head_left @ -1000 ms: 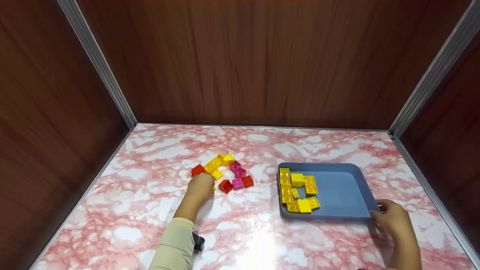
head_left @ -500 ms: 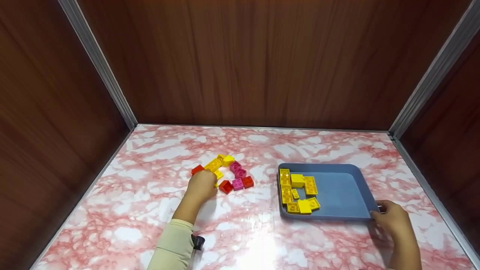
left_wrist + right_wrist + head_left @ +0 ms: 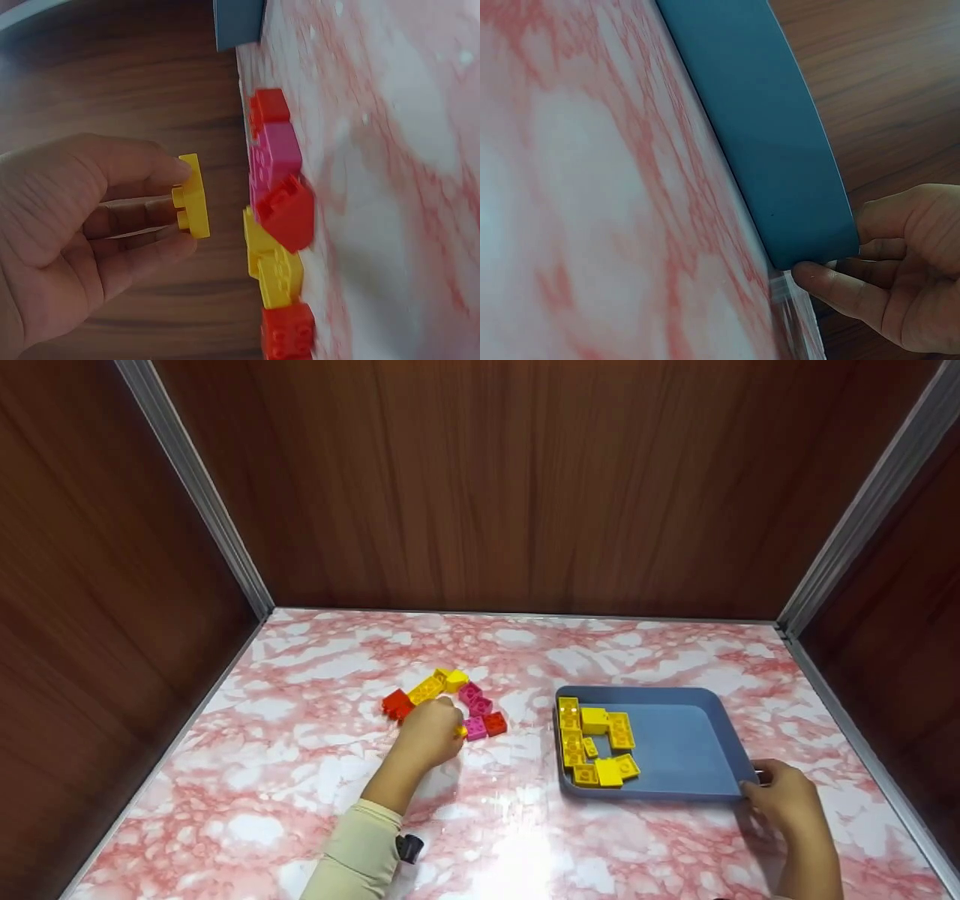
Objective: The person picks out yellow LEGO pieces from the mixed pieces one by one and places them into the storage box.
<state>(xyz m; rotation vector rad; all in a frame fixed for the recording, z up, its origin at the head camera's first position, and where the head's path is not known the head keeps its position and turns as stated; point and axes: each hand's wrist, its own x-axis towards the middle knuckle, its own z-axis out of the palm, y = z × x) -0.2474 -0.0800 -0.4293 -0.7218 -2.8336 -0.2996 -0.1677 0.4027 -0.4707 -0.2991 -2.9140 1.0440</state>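
Between thumb and fingertips, my left hand (image 3: 431, 733) pinches a thin yellow toy brick (image 3: 195, 196), its studs facing the palm. In the left wrist view the brick is held off the table, apart from the pile. Close by lie red bricks (image 3: 396, 703), yellow bricks (image 3: 427, 690), dark pink bricks (image 3: 480, 705) and a pink brick (image 3: 475, 727). My right hand (image 3: 787, 795) grips the near right corner of a blue-grey tray (image 3: 690, 742). The right wrist view has the thumb and fingers on either side of the tray's wall (image 3: 780, 150).
Several yellow bricks (image 3: 609, 772) lie along the left side of the tray. A pink-and-white marbled table (image 3: 300, 780) carries everything. Dark wood panels (image 3: 525, 495) with metal corner strips enclose the back and both sides.
My left hand has picked up the yellow brick and moved right with it, uncovering more red at the pile's left end. The right hand and the tray stay where they were.
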